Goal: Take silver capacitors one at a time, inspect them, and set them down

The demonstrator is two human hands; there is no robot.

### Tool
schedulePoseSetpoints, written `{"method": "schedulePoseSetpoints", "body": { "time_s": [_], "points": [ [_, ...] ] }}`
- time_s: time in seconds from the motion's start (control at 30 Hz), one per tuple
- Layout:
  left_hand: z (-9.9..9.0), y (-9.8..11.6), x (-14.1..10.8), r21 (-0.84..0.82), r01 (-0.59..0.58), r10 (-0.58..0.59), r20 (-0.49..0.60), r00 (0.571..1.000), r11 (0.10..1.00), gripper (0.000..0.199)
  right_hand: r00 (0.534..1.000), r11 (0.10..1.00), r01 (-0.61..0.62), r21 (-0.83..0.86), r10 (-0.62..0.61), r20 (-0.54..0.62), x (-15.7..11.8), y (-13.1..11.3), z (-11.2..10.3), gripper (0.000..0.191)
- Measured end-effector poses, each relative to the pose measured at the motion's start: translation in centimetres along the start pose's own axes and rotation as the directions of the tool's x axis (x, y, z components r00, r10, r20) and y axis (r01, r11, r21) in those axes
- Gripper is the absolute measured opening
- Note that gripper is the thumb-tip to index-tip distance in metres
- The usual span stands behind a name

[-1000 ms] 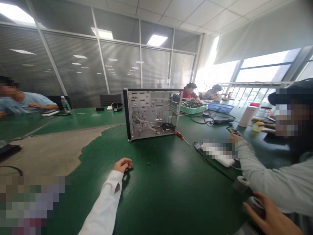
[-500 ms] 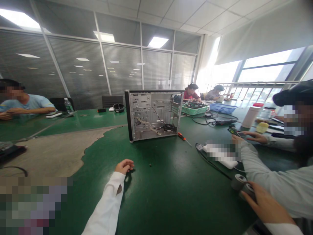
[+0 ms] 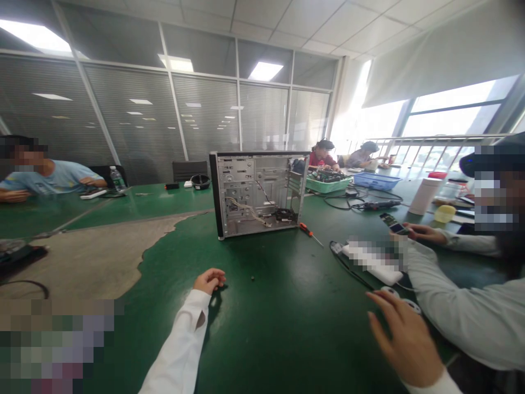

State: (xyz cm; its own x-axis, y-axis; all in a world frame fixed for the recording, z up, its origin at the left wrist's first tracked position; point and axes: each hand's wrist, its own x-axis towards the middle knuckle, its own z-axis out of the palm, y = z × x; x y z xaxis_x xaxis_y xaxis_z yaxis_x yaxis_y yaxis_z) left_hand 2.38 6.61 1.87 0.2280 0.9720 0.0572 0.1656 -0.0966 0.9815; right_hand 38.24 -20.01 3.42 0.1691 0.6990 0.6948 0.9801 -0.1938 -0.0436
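Note:
My left hand [image 3: 210,280] rests on the green table with its fingers loosely curled and nothing visible in them. A tiny dark part [image 3: 252,278], too small to name, lies to its right. My right hand [image 3: 408,339] hovers at the lower right, fingers apart and holding nothing. Behind it, partly hidden by the fingers, are two grey cylinders with pale ring tops [image 3: 411,306]. An open computer case [image 3: 262,191] stands upright beyond my hands; loose cables and a black fan show inside. By its right foot lies an orange-handled screwdriver [image 3: 305,229].
Close on the right, a co-worker's hands hold a small circuit board [image 3: 392,223]. A white power strip [image 3: 375,262] with a black cable lies before them. Green [image 3: 328,185] and blue baskets [image 3: 377,181] stand farther back. Bare brown tabletop [image 3: 94,251] shows at left.
My right hand has let go of the grey cylinder, opened its fingers and moved left and slightly up. My left hand has stayed put. The co-worker on the right has tilted the circuit board.

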Motion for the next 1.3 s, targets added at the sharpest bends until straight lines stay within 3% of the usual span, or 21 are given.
{"method": "schedulePoseSetpoints", "body": {
  "time_s": [0.03,0.13,0.23,0.3,0.4,0.57,0.7,0.83,0.93,1.03,1.1,1.17,1.3],
  "points": [
    [0.0,0.0,0.0,-0.001,0.000,0.000,0.002,1.000,1.000,0.025,0.990,0.990,0.099,0.097,-0.108,0.090,0.4,-2.4,-0.1,0.038],
    [-0.1,0.0,0.0,-0.003,0.000,0.000,0.009,1.000,1.000,0.025,0.872,0.894,0.272,0.357,-0.386,0.302,2.2,-8.9,1.0,0.039],
    [-0.1,0.1,-0.1,-0.009,0.001,-0.001,0.014,1.000,1.000,0.025,0.788,0.827,0.336,0.451,-0.509,0.346,4.8,-13.5,3.6,0.046],
    [-0.2,0.1,-0.1,-0.012,0.001,0.000,0.012,1.000,1.000,0.024,0.770,0.804,0.359,0.475,-0.542,0.336,6.6,-15.9,5.7,0.051],
    [-0.2,0.0,-0.1,-0.014,0.001,-0.001,0.003,1.000,1.000,0.024,0.783,0.799,0.357,0.484,-0.538,0.311,8.9,-18.5,8.8,0.051],
    [-0.2,-0.1,-0.1,-0.015,0.009,-0.009,0.000,1.000,1.000,0.024,0.774,0.725,0.403,0.558,-0.595,0.215,9.7,-19.5,11.2,0.030],
    [-0.2,-0.1,0.1,-0.008,0.017,-0.017,0.003,1.000,1.000,0.024,0.757,0.682,0.436,0.587,-0.631,0.171,8.1,-17.2,9.5,0.030],
    [-0.2,-0.1,0.3,-0.006,0.019,-0.019,0.005,1.000,1.000,0.024,0.778,0.769,0.426,0.476,-0.580,0.240,5.8,-12.1,5.7,0.029],
    [-0.1,-0.1,0.4,-0.013,0.015,-0.015,0.004,1.000,1.000,0.024,0.865,0.883,0.366,0.293,-0.439,0.242,3.9,-5.9,3.1,0.025],
    [0.1,-0.1,0.5,-0.019,0.015,-0.015,0.003,1.000,1.000,0.024,0.983,0.989,0.129,0.076,-0.138,0.122,2.0,1.6,1.4,0.026],
    [0.2,-0.2,0.6,-0.020,0.016,-0.016,0.001,1.000,1.000,0.025,0.995,0.999,-0.026,-0.041,0.030,0.098,0.9,6.0,0.6,0.027],
    [0.2,-0.2,0.6,-0.020,0.015,-0.015,-0.001,1.000,1.000,0.025,0.988,0.989,-0.101,-0.109,0.113,0.110,0.0,9.1,0.3,0.027],
    [0.1,-0.2,0.4,-0.018,0.007,-0.007,0.000,1.000,1.000,0.024,0.981,0.991,-0.091,-0.100,0.106,0.164,-0.9,11.2,0.5,0.025]
  ]
}}
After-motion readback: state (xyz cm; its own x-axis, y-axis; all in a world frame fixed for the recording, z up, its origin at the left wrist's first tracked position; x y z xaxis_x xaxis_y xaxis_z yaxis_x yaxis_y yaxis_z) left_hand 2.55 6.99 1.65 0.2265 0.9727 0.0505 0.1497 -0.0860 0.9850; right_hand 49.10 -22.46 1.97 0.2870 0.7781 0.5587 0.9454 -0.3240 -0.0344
